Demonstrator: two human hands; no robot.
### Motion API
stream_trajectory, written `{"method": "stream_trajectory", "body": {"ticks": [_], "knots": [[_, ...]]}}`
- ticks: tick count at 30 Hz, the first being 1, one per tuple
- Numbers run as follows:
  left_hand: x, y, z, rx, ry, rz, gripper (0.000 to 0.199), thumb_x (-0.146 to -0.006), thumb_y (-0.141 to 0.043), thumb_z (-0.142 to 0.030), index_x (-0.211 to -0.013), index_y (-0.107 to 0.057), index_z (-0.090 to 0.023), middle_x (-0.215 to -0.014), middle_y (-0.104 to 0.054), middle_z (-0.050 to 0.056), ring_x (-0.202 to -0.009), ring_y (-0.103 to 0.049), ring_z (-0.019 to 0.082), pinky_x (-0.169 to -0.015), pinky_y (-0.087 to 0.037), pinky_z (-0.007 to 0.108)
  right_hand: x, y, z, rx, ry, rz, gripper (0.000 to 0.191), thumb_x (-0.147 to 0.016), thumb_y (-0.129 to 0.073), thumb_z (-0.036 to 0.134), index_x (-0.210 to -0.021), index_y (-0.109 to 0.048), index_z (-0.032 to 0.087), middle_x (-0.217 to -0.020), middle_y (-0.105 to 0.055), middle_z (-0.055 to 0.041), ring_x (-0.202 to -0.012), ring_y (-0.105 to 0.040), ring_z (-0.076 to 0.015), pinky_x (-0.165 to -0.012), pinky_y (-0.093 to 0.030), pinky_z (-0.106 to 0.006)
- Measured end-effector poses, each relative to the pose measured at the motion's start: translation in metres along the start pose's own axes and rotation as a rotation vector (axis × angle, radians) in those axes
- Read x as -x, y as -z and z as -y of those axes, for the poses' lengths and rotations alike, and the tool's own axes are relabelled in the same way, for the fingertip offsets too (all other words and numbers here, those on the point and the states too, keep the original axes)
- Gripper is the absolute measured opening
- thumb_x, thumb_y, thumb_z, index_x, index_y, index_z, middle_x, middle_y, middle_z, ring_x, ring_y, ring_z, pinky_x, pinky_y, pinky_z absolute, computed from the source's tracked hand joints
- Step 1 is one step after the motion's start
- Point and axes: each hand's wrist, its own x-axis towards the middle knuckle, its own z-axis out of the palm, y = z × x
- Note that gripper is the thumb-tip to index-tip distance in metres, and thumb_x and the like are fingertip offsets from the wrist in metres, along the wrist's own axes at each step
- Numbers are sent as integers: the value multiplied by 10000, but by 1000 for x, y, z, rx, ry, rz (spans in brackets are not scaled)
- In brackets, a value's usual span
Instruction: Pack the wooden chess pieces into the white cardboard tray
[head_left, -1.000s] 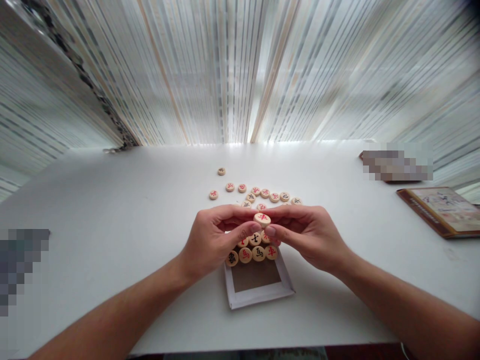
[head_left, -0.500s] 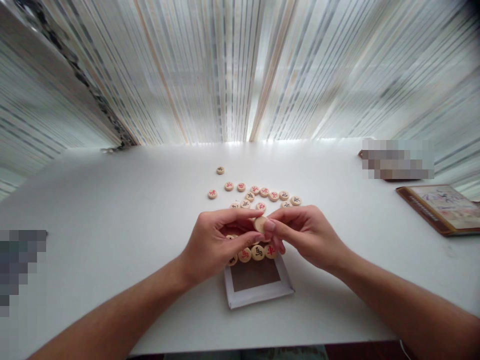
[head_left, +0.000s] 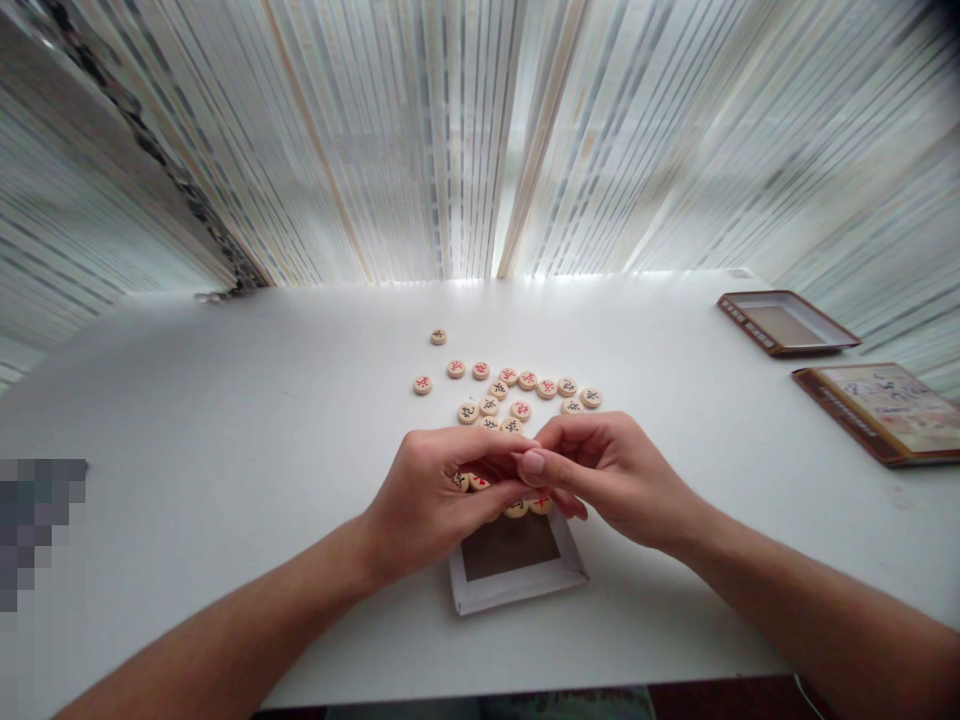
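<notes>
My left hand and my right hand meet at the fingertips above a shallow white-rimmed box. Both pinch one round wooden piece, mostly covered by the fingers. Inside the box, at its far part, lie several pieces with red or black characters, such as a red-marked piece; my hands hide many of them. Beyond my hands, several loose pieces are scattered on the white table, among them a red-marked piece and a black-marked piece.
At the right lie an open brown-edged tray and a printed box. One piece lies farthest back. A striped curtain hangs behind the table. A blurred object is at the left edge.
The fingers have closed further over the piece, which showed its blank face before. My left hand has shifted slightly right and covers more of the pieces in the box.
</notes>
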Motion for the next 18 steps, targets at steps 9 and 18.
{"method": "stream_trajectory", "body": {"ticks": [9,18], "knots": [[-1,2,3,144,121,-56,271,-855,-862,-96,-1121,-810,-116,-941,-869,105,-859,-857,240,-805,-722,291,-2,7,-9,-90,62,62,278,-925,-843,417,-971,-849,143,-615,-666,-17,-543,-574,-106,-522,-463,-217],[1,-1,2,108,64,-72,261,-853,-849,-66,-1106,-817,-121,-946,-864,92,-827,-850,204,-771,-713,246,-2,-1,-2,-107,-14,13,316,-699,-1015,332,-865,-821,146,-652,-670,-1,-544,-550,-89,-481,-430,-189]]}}
